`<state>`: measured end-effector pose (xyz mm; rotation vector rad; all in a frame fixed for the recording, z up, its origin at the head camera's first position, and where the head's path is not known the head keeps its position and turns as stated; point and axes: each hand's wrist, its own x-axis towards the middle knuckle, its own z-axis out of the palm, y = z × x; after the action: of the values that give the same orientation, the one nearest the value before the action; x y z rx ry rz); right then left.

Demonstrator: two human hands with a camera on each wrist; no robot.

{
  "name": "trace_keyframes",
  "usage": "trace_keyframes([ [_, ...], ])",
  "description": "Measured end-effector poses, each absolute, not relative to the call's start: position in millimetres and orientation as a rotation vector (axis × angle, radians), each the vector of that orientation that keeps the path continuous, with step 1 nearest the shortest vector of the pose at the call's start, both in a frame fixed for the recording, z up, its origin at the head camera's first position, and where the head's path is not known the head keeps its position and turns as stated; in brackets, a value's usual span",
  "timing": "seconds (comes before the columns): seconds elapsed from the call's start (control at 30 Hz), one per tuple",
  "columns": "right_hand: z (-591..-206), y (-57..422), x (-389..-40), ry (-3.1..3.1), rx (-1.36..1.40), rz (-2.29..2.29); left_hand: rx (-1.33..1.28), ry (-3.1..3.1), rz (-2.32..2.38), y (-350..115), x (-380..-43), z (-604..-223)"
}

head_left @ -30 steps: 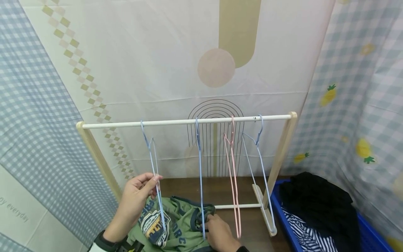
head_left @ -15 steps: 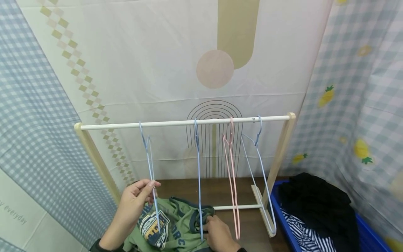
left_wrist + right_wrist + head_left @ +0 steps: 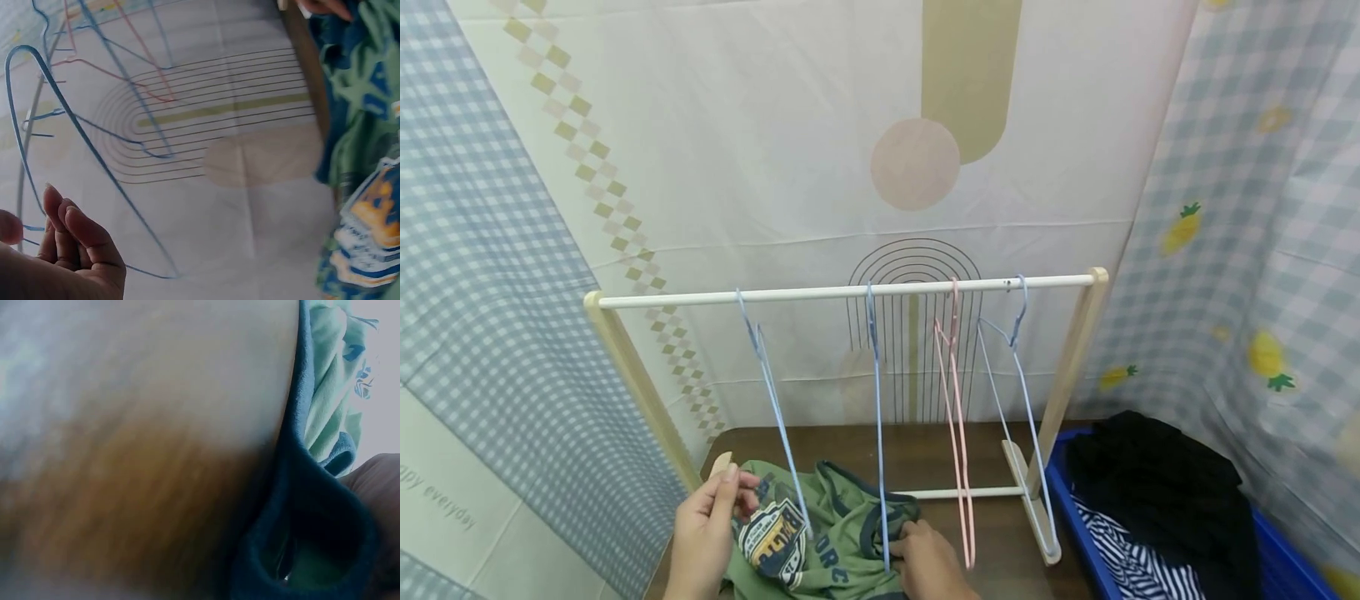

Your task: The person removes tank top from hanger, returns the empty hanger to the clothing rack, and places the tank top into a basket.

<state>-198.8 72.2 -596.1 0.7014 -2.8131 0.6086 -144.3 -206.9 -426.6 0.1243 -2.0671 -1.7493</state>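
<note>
My left hand (image 3: pixel 711 521) is off the blue clothes hanger (image 3: pixel 781 425) at the left of the rail, its fingers loosely bent with nothing between them. In the left wrist view that hanger stands just beyond the fingertips (image 3: pixel 70 209). A green T-shirt (image 3: pixel 842 517) with dark blue trim and a printed badge lies bunched below the hangers. My right hand (image 3: pixel 928 562) grips it at its right side, by the dark trim. The right wrist view shows the dark trim (image 3: pixel 300 425) close up, with the hand at the right edge.
A white rail (image 3: pixel 805 293) on wooden posts carries another blue hanger (image 3: pixel 878 417), a pink hanger (image 3: pixel 958 425) and a blue hanger (image 3: pixel 1026 400) at right. A blue basket (image 3: pixel 1071 517) with black and striped clothes stands at the right. Patterned curtains close off the back and sides.
My left hand has let go of the left blue hanger and moved down and left. The hanger's lower end has swung right. My right hand stays on the T-shirt.
</note>
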Motion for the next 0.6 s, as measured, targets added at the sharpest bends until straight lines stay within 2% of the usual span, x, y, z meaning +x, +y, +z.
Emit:
trace_keyframes([
  [0.47,-595,86,-193,-2.714,0.755,0.564,0.31,-2.384,-1.787,-190,-137,-470],
  [0.6,-596,96,-191,-2.61,0.793,0.659,0.266,-2.399,-1.785,-184,-135,-478],
])
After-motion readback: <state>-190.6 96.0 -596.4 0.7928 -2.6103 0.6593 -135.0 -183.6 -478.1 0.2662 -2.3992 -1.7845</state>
